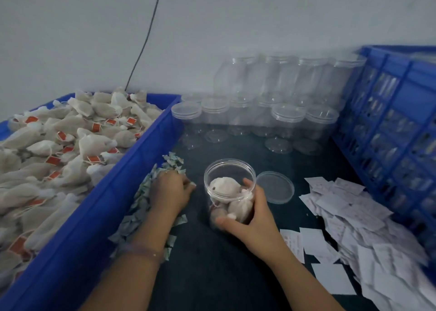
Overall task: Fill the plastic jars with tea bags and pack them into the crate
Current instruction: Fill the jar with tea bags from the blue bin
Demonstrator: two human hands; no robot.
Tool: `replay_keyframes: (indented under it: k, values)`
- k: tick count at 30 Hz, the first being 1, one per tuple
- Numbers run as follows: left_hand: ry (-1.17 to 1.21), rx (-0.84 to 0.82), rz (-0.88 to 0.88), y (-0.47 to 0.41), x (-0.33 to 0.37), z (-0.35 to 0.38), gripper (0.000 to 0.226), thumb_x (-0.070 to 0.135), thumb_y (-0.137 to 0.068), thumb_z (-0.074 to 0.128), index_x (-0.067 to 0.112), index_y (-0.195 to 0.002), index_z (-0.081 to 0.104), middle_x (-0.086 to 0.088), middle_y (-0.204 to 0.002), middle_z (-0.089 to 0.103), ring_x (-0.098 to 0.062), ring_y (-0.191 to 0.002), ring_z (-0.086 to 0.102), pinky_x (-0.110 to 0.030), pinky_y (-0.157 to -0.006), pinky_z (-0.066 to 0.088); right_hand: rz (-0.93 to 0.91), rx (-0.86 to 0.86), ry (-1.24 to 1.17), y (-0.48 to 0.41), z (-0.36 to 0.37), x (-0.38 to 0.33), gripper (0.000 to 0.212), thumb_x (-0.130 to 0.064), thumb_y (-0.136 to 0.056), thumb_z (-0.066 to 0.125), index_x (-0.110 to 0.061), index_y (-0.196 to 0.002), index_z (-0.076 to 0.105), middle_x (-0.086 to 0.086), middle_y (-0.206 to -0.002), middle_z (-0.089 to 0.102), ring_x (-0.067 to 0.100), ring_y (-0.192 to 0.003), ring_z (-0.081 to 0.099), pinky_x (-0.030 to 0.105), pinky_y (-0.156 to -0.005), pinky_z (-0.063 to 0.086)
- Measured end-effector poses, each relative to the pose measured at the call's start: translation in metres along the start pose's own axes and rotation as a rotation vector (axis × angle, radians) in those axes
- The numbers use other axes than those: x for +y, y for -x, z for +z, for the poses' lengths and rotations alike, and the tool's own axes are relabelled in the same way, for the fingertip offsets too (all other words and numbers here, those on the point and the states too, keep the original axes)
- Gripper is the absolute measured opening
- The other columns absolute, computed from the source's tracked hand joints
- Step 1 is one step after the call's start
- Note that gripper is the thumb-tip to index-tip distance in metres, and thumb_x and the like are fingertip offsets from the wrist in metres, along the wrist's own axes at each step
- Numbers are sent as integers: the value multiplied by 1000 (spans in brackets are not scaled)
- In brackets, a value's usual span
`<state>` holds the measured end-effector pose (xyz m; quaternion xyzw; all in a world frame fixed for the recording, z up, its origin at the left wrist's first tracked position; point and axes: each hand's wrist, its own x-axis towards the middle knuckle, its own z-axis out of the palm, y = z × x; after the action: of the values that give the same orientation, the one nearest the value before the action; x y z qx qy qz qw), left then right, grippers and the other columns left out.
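A clear plastic jar (226, 172) stands open on the dark table, with a few tea bags (224, 187) inside. My right hand (250, 213) grips the jar's side, thumb in front and fingers round the back. Its clear lid (276, 188) lies flat just to the right. My left hand (171, 191) rests palm down, fingers curled, on a heap of small green-white packets (141, 204) beside the blue tub (99, 207). That tub on the left is heaped with tea bags (61, 143) bearing red tags. The blue slatted crate (396, 112) stands at the right.
Several empty clear jars (283, 93) with lids stand stacked against the back wall, and loose lids (278, 144) lie before them. White paper slips (349, 221) are strewn at the right, next to the crate. A black cable (146, 37) hangs down the wall.
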<state>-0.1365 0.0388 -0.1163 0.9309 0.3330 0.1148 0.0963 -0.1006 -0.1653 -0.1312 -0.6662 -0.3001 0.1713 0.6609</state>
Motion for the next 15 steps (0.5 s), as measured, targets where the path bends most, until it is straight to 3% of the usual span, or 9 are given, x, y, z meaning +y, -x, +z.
replay_keyframes:
  k: [2, 4, 7, 9, 11, 15]
  values:
    - [35, 140, 69, 6, -1, 4, 19, 30, -90, 61, 16, -90, 73, -4, -95, 67, -22, -94, 54, -34, -79, 44, 8, -5, 3, 0, 0, 0, 76, -33, -59, 83, -49, -119, 39, -42, -109, 56, -14, -102, 58, 1, -74, 44]
    - [274, 317, 157, 14, 3, -3, 13, 21, -89, 63, 13, -89, 74, -4, -91, 70, -19, -86, 55, -32, -78, 42, 4, -7, 5, 0, 0, 0, 77, -37, -57, 81, -50, -120, 39, -41, -111, 56, -14, -104, 57, 0, -76, 43]
    - [692, 531, 242, 32, 20, -28, 13, 21, -88, 65, 34, -88, 67, 20, -82, 66, -2, -75, 59, -15, -72, 46, 9, -16, 2, -1, 0, 1, 78, -37, -58, 81, -51, -121, 38, -42, -113, 54, -15, -107, 55, 0, -77, 42]
    - [914, 526, 313, 47, 36, -41, 23, 21, -86, 67, 43, -89, 60, 27, -82, 65, 4, -78, 62, -6, -71, 46, -4, -14, 11, -1, 1, 1, 78, -37, -58, 82, -50, -121, 38, -43, -113, 53, -15, -108, 54, -1, -79, 42]
    - [1025, 482, 381, 57, 46, -46, 22, 20, -82, 70, 40, -89, 61, 21, -83, 68, 6, -79, 64, -5, -70, 46, -11, -15, 21, -1, 2, 1, 79, -37, -58, 82, -49, -122, 37, -41, -114, 54, -13, -109, 54, 0, -80, 42]
    - [861, 524, 471, 64, 49, -44, 7, 27, -82, 68, 32, -86, 65, 4, -86, 63, 5, -82, 59, -5, -71, 44, -29, -16, 22, -1, 3, 1, 79, -31, -60, 82, -45, -124, 38, -37, -115, 56, -9, -110, 57, 3, -82, 43]
